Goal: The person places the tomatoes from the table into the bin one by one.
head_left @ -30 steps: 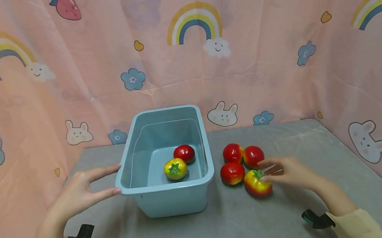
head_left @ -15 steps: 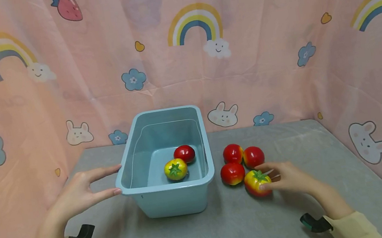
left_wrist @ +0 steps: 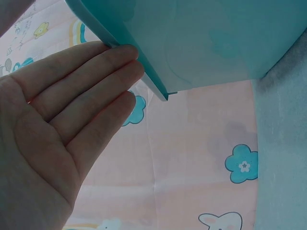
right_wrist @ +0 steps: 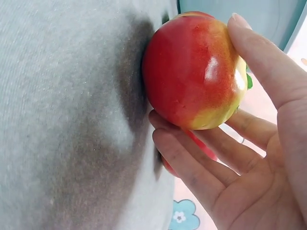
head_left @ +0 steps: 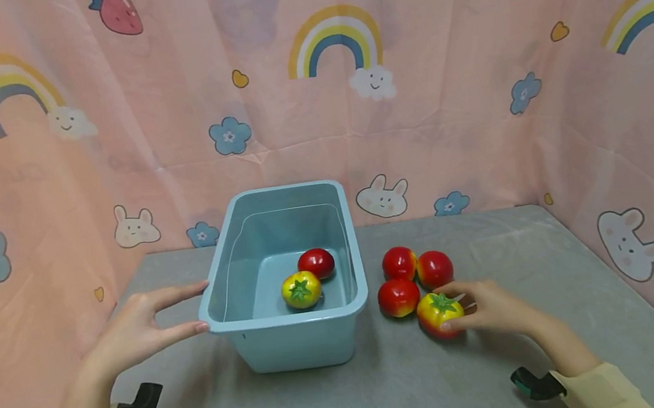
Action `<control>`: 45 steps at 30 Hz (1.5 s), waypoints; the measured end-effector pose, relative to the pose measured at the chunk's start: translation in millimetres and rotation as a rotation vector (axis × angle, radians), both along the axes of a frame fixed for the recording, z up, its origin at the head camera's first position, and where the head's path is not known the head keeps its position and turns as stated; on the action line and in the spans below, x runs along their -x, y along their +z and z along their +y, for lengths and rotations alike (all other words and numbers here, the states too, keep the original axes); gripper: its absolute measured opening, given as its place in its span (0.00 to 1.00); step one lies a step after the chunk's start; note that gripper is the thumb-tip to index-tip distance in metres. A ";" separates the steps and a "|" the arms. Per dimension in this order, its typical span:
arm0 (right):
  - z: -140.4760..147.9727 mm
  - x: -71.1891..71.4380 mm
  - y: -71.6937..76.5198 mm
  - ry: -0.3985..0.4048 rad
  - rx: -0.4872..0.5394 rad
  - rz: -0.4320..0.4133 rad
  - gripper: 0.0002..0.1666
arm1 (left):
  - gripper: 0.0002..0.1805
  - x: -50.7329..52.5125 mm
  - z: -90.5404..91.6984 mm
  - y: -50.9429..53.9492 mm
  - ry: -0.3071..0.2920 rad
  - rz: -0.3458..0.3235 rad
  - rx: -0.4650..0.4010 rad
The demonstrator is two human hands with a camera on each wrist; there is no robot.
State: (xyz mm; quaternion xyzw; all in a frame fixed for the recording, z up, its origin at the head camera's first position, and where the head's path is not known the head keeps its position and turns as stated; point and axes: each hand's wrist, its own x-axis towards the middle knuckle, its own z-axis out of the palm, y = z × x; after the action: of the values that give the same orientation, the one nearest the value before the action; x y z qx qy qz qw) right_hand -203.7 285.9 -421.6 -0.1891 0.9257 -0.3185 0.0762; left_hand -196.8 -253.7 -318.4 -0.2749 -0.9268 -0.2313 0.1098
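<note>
The right hand (head_left: 491, 308) curls its thumb and fingers round a red and yellow fruit (head_left: 439, 315) with a green star-shaped top, which rests on the table. In the right wrist view, the thumb of the right hand (right_wrist: 254, 163) touches one side of that fruit (right_wrist: 192, 72) and the fingers lie along another. With straight fingers, the left hand (head_left: 133, 330) touches the left rim of a light blue bin (head_left: 297, 342). The left wrist view shows the left hand (left_wrist: 72, 105) with its fingertips at the bin's rim (left_wrist: 153, 84).
Inside the bin lie a yellow fruit (head_left: 301, 290) and a red one (head_left: 316, 263). Three red fruits, at the back (head_left: 399, 263), right (head_left: 434, 268) and left (head_left: 398, 298), sit beside the held one on the grey table (head_left: 405, 390). A pink patterned curtain (head_left: 174, 114) hangs behind.
The right hand has moved slightly left and closed its thumb and fingers round the red and yellow fruit. The left hand and the bin have stayed in place.
</note>
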 end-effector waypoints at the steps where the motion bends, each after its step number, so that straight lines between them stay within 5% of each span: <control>1: -0.2 -0.1 0.1 -0.002 -0.001 0.000 0.34 | 0.30 0.1 0.0 0.1 -0.001 0.003 0.002; 17: 0.8 -1.4 3.5 -0.031 0.002 0.001 0.35 | 0.30 -0.3 0.1 0.8 0.007 -0.012 0.005; 45: 2.7 1.4 34.0 -0.056 0.010 0.061 0.37 | 0.30 -1.3 0.6 0.7 0.008 -0.030 -0.001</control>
State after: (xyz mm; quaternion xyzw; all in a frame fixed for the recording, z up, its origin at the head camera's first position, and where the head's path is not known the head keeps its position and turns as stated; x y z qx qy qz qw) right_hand -205.1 288.6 -387.6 -0.1731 0.9310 -0.3192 0.0380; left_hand -195.4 -253.1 -317.8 -0.2675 -0.9293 -0.2355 0.0969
